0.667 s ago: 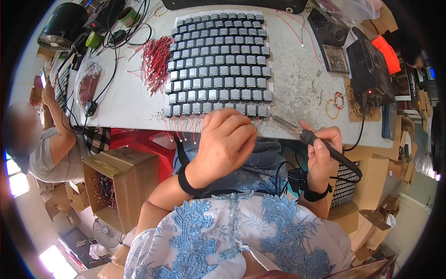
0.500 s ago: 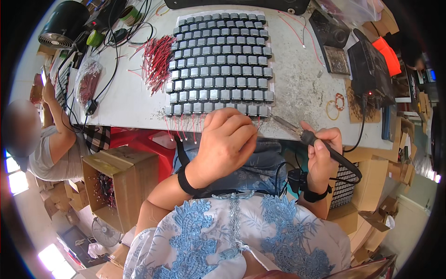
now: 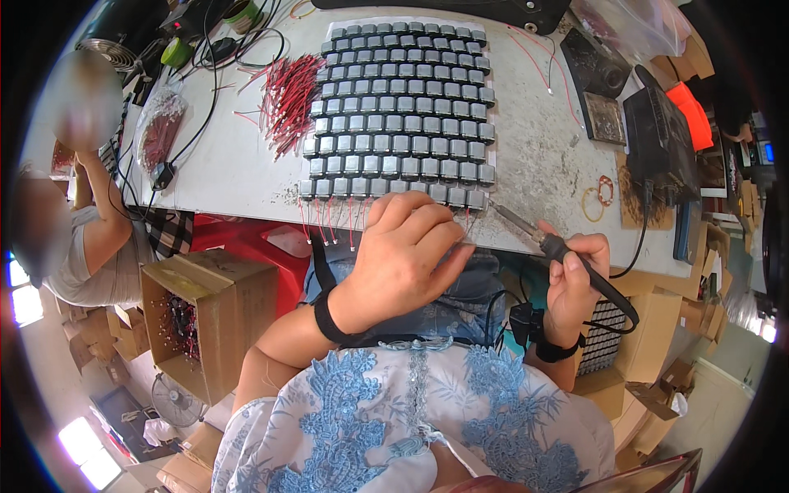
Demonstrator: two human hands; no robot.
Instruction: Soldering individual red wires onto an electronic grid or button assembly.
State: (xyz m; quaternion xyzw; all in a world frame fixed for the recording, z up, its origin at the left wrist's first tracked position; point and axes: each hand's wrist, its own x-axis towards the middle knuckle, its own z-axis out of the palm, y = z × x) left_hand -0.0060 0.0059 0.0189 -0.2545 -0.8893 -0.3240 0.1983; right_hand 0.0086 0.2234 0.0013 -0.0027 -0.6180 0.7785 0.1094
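Rows of small grey-and-black square modules (image 3: 399,123) are laid out on a white sheet on the table in front of me. Over the nearest row, towards its right end, my left hand (image 3: 411,255) bends with its fingers curled together; what lies between the fingertips is hidden. Thin red wires (image 3: 333,222) with white plugs hang from the left part of that row over the table's front edge. In my right hand (image 3: 579,275) is a soldering iron (image 3: 552,243), its tip pointing up and left, just right of the row's end.
A heap of red and black wires (image 3: 289,103) lies left of the modules, beside a plastic bag (image 3: 160,119). On the right stand a black powered box (image 3: 660,135) and a dark tray (image 3: 604,115). A cardboard box (image 3: 218,316) is below left; another person (image 3: 103,238) sits left.
The whole view has shifted slightly, with the table's contents now further right. My hands and the soldering iron keep nearly the same places by the nearest row.
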